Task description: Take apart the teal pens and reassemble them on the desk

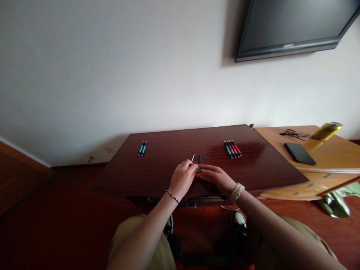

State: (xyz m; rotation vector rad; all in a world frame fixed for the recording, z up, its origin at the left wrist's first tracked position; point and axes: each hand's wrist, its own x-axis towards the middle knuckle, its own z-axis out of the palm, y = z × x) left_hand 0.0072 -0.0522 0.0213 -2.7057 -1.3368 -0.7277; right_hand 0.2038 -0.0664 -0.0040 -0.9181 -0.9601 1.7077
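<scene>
Head view — both hands (182,179) (216,177) pinching one teal pen part (197,168), two pens (142,148) left, four (232,149) right

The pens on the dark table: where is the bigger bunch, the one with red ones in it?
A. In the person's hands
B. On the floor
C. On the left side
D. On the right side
D: the bigger bunch of red and blue pens lies on the right of the dark table, while only two blue pens lie on the left.
</scene>
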